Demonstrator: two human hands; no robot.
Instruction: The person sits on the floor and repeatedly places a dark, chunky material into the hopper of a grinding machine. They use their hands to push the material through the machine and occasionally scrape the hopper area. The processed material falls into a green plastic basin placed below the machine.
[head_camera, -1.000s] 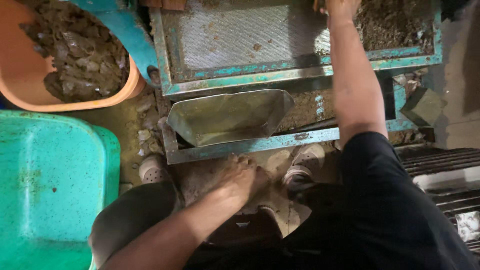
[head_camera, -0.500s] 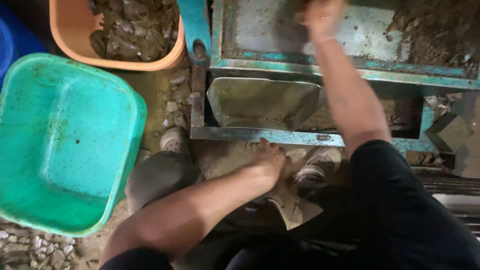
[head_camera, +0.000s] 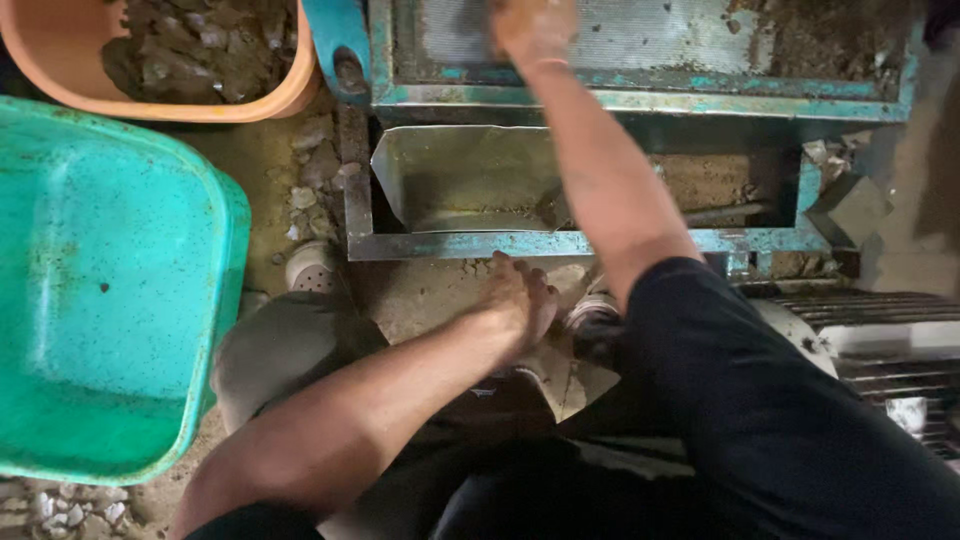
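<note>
While our right hand presses, apparently clenched, on the rusty, teal-framed mesh sieve, our left hand rests loose, gripping nothing, near our shoe.

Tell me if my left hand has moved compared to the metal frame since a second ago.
No. The left hand rests just below the metal frame's lower rail, same as before; only the camera view shifted.

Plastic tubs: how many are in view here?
2. A green tub lies at the left; an orange tub holding lumps of dirt sits at the top left, cut off by the frame. Others may lie outside it.
</note>
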